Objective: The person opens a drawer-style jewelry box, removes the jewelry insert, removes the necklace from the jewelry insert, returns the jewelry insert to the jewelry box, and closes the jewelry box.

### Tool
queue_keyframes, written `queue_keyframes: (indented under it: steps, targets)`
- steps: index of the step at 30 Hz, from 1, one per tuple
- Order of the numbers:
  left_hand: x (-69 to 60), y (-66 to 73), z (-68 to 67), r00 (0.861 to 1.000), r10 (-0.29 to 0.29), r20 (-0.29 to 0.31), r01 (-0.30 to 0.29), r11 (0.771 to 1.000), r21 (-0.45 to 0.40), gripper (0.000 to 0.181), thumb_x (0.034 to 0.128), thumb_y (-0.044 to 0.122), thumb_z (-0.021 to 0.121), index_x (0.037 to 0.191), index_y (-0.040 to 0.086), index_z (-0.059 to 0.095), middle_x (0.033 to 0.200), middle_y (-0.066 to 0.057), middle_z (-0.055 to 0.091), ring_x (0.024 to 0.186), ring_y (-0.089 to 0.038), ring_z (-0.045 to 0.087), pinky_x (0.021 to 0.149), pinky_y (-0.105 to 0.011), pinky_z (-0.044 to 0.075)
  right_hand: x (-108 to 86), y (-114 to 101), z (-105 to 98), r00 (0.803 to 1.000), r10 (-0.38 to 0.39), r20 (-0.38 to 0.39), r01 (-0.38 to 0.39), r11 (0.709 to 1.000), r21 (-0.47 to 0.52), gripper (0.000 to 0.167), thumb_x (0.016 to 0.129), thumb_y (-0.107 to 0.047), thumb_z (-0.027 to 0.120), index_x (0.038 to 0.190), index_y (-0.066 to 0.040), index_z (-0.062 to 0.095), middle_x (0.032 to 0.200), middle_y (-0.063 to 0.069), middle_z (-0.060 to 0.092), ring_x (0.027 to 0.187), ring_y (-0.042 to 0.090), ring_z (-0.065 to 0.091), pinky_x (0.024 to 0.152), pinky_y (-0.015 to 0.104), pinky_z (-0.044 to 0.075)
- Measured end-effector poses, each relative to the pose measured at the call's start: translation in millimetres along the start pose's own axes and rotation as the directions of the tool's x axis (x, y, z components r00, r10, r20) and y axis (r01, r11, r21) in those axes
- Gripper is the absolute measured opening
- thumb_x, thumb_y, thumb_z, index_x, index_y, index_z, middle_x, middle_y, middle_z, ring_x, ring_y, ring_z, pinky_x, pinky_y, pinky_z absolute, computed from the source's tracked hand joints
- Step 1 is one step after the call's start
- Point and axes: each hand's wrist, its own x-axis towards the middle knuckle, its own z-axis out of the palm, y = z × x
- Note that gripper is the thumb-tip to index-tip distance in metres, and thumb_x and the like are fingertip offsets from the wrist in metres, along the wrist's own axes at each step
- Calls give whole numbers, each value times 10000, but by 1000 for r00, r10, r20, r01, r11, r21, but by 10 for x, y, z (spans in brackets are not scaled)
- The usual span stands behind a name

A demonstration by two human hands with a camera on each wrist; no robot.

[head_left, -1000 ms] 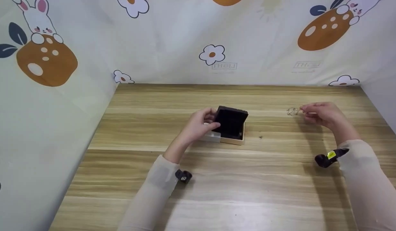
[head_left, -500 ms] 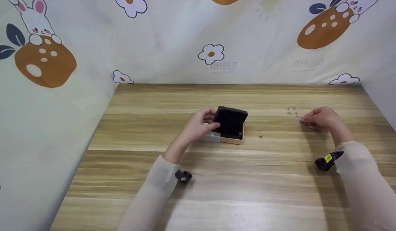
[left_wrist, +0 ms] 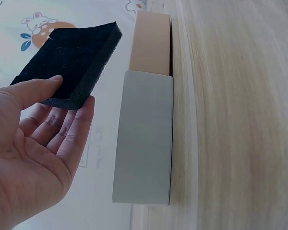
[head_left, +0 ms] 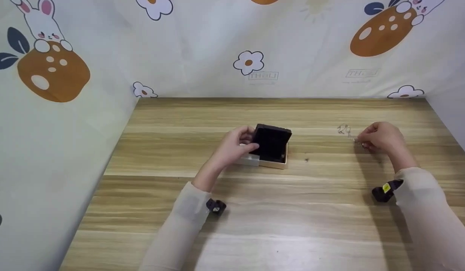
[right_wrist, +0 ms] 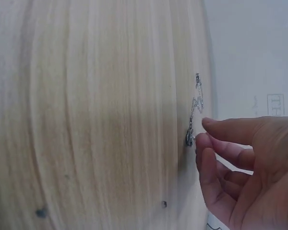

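My left hand [head_left: 229, 148] holds a black foam pad [left_wrist: 72, 62] by its edge, thumb on the dark face and fingers beneath. The pad tilts up over a beige drawer box [left_wrist: 151, 43], which is pulled partway out of its pale grey sleeve [left_wrist: 144, 139]. Over on the right, my right hand [head_left: 384, 137] has its thumb and fingertips at one end of a thin silver chain [right_wrist: 189, 138]. The rest of the chain trails loosely across the tabletop. In the head view the fingers partly cover that near end.
The wood-grain table [head_left: 236, 214] meets a printed fabric backdrop [head_left: 202, 49] along its back edge and sides. A small dark mark [head_left: 306, 160] shows on the tabletop between the box and my right hand. Each sleeve carries a small black camera [head_left: 383, 194] at the wrist.
My right hand has come nearer to me, then shifted slightly back and right; the chain's near end now trails toward me. My left hand and the pad have stayed put.
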Motion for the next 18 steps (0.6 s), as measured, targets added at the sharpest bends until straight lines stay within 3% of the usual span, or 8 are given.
queue_keyframes:
  steps: [4, 9, 13, 18]
  targets:
    - [4, 3, -1, 1000, -1, 4, 1, 1000, 2, 305, 892, 12, 686, 1179, -12, 589, 1162, -158, 687, 1094, -251, 633, 958, -315, 534, -33, -65, -4, 997, -34, -72, 30, 998, -49, 324, 945, -264, 631, 1052, 40, 607, 873, 39, 665, 725, 93, 576, 650, 241, 487]
    - [9, 9, 2, 1000, 5, 10, -5, 1000, 5, 311, 895, 18, 685, 1186, -20, 583, 1174, -171, 682, 1113, -265, 632, 963, -320, 537, -42, -204, 32, 999, -33, -12, 33, 999, 32, 374, 981, -267, 602, 1139, 70, 567, 974, 88, 657, 737, 40, 620, 683, 220, 573]
    - [16, 6, 6, 1000, 20, 16, -20, 1000, -5, 287, 892, 7, 679, 1162, -22, 584, 1149, -176, 688, 1091, -260, 643, 945, -307, 545, -51, -329, 76, 997, -70, 25, 70, 997, 33, 372, 985, -262, 594, 1128, 81, 574, 934, 103, 696, 719, 27, 624, 655, 231, 563]
    - [20, 0, 7, 999, 37, 12, -37, 999, 5, 279, 889, 15, 680, 1149, -20, 583, 1138, -171, 690, 1074, -249, 650, 927, -293, 548, -68, -468, 133, 993, -105, 57, 104, 994, 26, 385, 989, -286, 591, 1141, 69, 590, 1033, 176, 710, 742, 31, 649, 654, 255, 561]
